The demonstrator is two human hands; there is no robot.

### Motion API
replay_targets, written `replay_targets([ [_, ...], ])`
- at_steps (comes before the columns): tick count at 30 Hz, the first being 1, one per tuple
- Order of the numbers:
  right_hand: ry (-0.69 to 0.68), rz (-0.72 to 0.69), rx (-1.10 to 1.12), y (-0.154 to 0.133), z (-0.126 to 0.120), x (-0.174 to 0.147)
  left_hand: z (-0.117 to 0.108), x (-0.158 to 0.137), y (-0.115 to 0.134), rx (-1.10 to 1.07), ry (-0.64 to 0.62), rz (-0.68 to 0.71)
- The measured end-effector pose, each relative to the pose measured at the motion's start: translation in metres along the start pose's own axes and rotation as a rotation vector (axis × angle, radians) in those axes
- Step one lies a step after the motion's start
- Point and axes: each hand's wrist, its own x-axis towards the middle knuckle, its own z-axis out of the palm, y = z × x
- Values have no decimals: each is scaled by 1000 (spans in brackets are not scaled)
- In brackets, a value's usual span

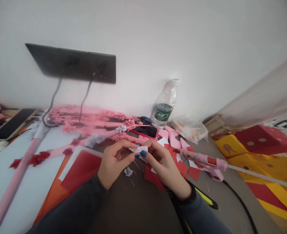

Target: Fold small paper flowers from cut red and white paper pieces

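Observation:
Between my two hands is a small piece of white paper (141, 149), pinched at both sides above the dark table. My left hand (115, 161) grips its left edge with thumb and forefinger. On the other side my right hand (161, 161) presses the paper with a blue-nailed thumb. A small pale paper flower (128, 171) lies on the table just below my left fingers. Red paper squares (153, 177) lie partly under my right hand. To its right rests a pink glue gun (207, 162) with a white glue stick and a small red light.
A water bottle (164, 107) stands by the wall, near a phone (147, 131) and a plastic bag (191, 128). Pink sticks with paper flowers (94, 125) cover the back left. A yellow-black cutter (204, 196) lies by my right wrist; yellow and red boxes (253, 143) are at right.

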Motion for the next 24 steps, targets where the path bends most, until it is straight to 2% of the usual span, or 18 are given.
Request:
replay_targets([
  [7,22,-36,-42,-1,0,1,2,1,3,-44,6,-42],
  [18,31,-11,-51,0,-1,2,4,1,3,-126,26,-120],
  [24,34,-10,-66,1,-1,3,4,2,4,-175,-21,-142],
])
